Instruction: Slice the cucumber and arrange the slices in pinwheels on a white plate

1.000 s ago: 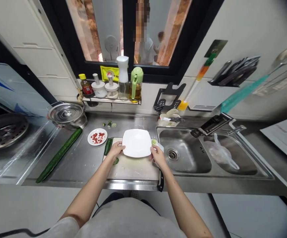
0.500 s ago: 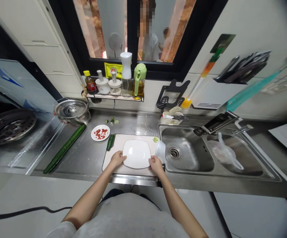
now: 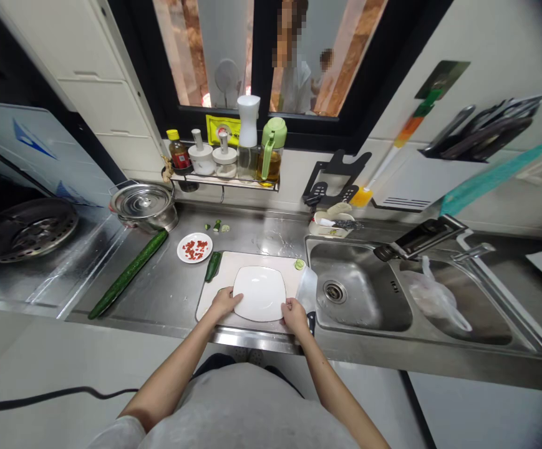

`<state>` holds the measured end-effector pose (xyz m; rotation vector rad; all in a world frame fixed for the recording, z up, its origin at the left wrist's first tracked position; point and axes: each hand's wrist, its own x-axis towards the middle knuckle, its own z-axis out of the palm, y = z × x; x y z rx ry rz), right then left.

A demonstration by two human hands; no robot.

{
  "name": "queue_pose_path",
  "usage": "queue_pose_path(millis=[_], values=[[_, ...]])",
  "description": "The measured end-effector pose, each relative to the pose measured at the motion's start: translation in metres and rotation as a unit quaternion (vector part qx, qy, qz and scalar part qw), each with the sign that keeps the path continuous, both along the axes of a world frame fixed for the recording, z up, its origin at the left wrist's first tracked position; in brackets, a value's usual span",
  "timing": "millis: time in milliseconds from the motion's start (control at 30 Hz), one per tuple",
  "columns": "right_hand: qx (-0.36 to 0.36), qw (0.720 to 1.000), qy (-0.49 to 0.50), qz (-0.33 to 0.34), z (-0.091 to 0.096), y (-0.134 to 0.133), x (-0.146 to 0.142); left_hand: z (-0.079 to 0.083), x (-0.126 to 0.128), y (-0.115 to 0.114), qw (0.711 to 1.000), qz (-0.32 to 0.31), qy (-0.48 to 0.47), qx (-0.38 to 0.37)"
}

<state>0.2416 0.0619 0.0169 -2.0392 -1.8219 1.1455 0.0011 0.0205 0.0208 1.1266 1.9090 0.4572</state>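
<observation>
A white, rounded-square plate point(image 3: 260, 293) with nothing on it is held level over the pale cutting board point(image 3: 228, 265). My left hand point(image 3: 224, 303) grips its left rim, thumb on top. At the opposite rim my right hand point(image 3: 294, 313) pinches the plate's edge. Just right of the plate lies a kitchen knife point(image 3: 307, 285), its dark handle partly behind my right hand. A piece of cucumber point(image 3: 212, 267) rests at the board's left edge, and cucumber slices point(image 3: 299, 264) sit at its upper right corner.
Left of the board stand a small plate of chopped red pieces point(image 3: 194, 247), a long cucumber point(image 3: 129, 274) and a lidded steel pot point(image 3: 144, 204). Cucumber ends point(image 3: 217, 226) lie behind. A sink point(image 3: 359, 299) adjoins on the right; a seasoning shelf point(image 3: 224, 181) hangs at the back.
The camera view has shifted slightly, so the scene sits a little further right. Both hands keep hold of the plate, which stays over the board.
</observation>
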Motion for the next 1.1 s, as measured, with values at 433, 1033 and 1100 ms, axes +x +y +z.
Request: queue_pose_path(millis=[433, 1033, 1100], values=[[-0.01, 0.995, -0.094, 0.041, 0.011, 0.0, -0.005, 0.043, -0.006, 0.0, 0.988, -0.026, 0.149, 0.032], [0.047, 0.993, -0.096, 0.057, 0.028, -0.008, 0.007, 0.002, -0.029, -0.038, 0.973, 0.086, 0.21, 0.039], [0.054, 0.993, -0.083, 0.059, 0.027, -0.01, 0.006, 0.001, -0.028, -0.036, 0.971, 0.083, 0.221, 0.033]])
